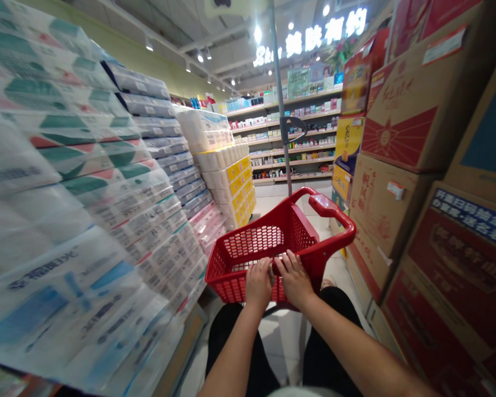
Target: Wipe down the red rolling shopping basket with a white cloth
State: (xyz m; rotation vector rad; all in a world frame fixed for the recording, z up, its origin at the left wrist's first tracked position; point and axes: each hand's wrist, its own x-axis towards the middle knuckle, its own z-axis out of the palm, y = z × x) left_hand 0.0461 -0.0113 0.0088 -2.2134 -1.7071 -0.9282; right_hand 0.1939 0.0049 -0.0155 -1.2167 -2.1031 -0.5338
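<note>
Red perforated plastic shopping basket [268, 242] sits lower centre of frame, tilted, long axis running up and to the right. It has mesh walls with a solid rim, and a thick red grab handle [333, 212] arches over the far end. The inside shows only its own mesh walls and floor.

Left hand [258, 284] and right hand [294, 278] are side by side, almost touching. Both have fingers curled over the near rim of the basket, gripping it. Forearms come in from the bottom edge, above black trousers [240, 342].

Left half of frame: a tall sloping stack of plastic-wrapped tissue packs [86, 193] with green, red and blue print, blurred near the camera. Further back in centre-left, white toilet-roll packs with yellow labels [229, 171] are stacked down to the floor.

Right side: brown cardboard cartons with red printing [397, 127] are piled high and closed, so I cannot tell their contents. One carton in the lower right has a dark blue label strip.

A grey metal pole [279, 99] rises behind the basket to the top of the frame. In the upper centre background are store shelves of small bottles and boxes [297, 140], too small to tell apart. Above them is a lit white sign with characters [314, 36], plus ceiling spotlights.

Pale tiled floor [287, 339] shows between the legs and around the basket, in a narrow aisle between the stacks.
</note>
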